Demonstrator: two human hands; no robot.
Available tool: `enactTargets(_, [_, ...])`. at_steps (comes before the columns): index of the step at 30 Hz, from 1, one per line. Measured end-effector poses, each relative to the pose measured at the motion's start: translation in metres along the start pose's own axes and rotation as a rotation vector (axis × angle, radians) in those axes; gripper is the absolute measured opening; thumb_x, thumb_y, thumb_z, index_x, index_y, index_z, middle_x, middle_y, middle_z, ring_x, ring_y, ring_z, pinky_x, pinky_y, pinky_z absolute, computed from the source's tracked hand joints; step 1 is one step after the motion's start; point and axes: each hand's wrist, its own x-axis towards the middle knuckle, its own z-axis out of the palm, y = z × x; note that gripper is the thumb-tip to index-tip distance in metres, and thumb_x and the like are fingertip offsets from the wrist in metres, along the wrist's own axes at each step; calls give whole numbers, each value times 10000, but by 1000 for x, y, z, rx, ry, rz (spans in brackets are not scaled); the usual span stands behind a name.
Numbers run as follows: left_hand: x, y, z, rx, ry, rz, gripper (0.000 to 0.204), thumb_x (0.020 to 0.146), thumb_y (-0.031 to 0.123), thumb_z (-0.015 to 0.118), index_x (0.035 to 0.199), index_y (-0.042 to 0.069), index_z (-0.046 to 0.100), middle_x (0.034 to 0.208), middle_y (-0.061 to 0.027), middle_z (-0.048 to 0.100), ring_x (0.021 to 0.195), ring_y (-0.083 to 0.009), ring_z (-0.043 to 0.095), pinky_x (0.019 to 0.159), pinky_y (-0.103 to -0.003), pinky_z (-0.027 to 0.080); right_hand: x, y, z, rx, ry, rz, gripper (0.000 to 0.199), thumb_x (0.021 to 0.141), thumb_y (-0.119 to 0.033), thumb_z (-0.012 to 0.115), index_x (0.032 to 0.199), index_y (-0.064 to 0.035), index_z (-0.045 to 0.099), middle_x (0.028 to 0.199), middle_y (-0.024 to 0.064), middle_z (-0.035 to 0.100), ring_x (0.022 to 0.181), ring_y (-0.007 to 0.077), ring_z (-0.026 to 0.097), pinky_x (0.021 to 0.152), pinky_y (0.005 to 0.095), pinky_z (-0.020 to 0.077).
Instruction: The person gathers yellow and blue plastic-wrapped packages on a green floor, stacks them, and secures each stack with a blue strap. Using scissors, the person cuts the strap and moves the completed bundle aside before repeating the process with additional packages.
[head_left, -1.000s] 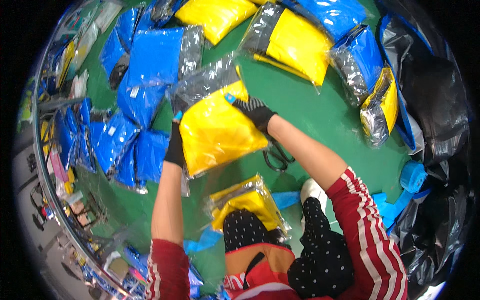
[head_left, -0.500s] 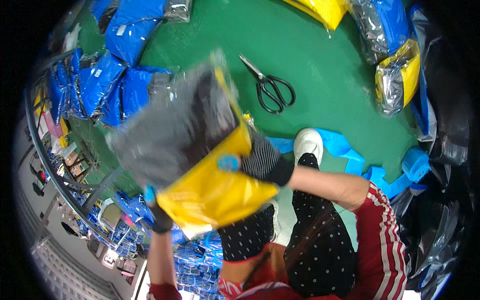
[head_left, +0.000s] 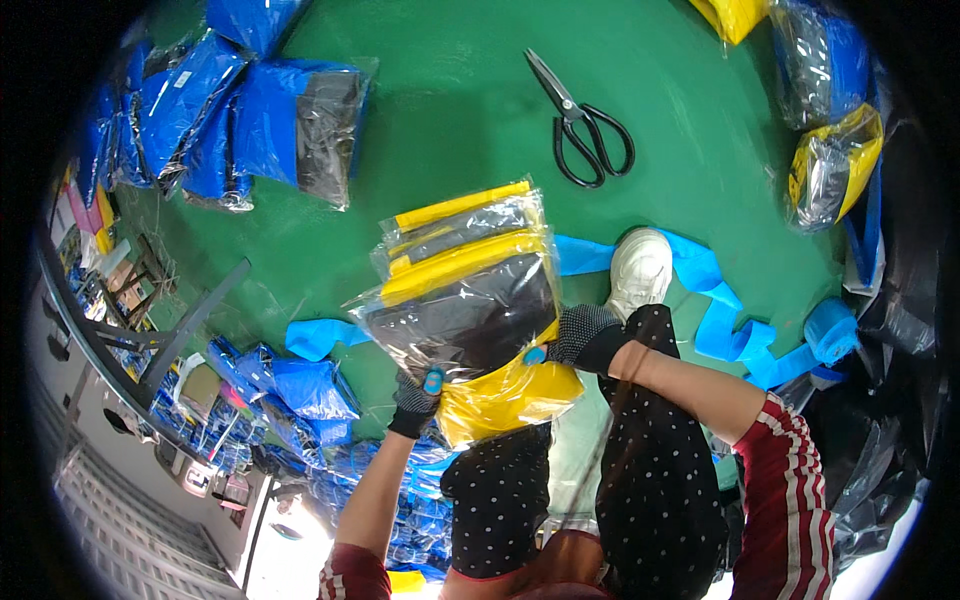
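My left hand (head_left: 412, 405), in a dark glove with a blue thumb tip, grips the near left corner of a yellow and black folded package (head_left: 470, 310) in clear plastic. At its right edge my right hand (head_left: 584, 338), gloved the same way, is closed on it with the thumb on top. More yellow and dark wrapped packages (head_left: 465, 212) show just beyond its far edge, stacked or overlapping. How many layers my hands take in cannot be made out. Under the packages, a light blue strap (head_left: 725, 300) runs across the floor, ending in a roll (head_left: 830, 328) at the right.
Black-handled scissors (head_left: 580, 125) lie on the green floor (head_left: 430, 120) beyond the packages. Blue wrapped packages (head_left: 265, 125) are piled at the far left. A yellow package (head_left: 835, 170) rests at the right beside black sheeting (head_left: 890, 430). My white shoe (head_left: 641, 268) stands near the strap.
The yellow and black package came down from a tilted, blurred position onto the other packages between my legs. Both hands moved with it and still hold it. The view shifted slightly.
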Motion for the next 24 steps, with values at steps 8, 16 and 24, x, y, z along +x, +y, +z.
enactTargets(8, [40, 15, 0, 472, -120, 134, 408, 815, 351, 580, 1063, 30, 618, 988, -154, 641, 850, -284, 621, 815, -401, 465, 32, 8, -5, -174, -74, -16, 360, 774, -422, 609, 954, -115, 661, 849, 123, 664, 784, 320, 631, 672, 388, 493])
enactTargets(16, [70, 2, 1, 156, -276, 12, 404, 833, 329, 569, 1095, 23, 594, 1017, -140, 623, 879, -265, 602, 819, -383, 461, 57, 29, 5, -163, 48, -150, 550, 772, -601, 555, 922, -84, 671, 854, 139, 663, 794, 313, 633, 707, 403, 493])
enactTargets(24, [51, 61, 23, -27, -169, 126, 401, 852, 307, 559, 1128, 17, 570, 1046, -125, 606, 908, -245, 583, 823, -364, 456, -7, -91, -102, -377, 7, -154, 522, 824, -542, 498, 955, -60, 651, 865, 154, 637, 786, 315, 614, 730, 431, 483])
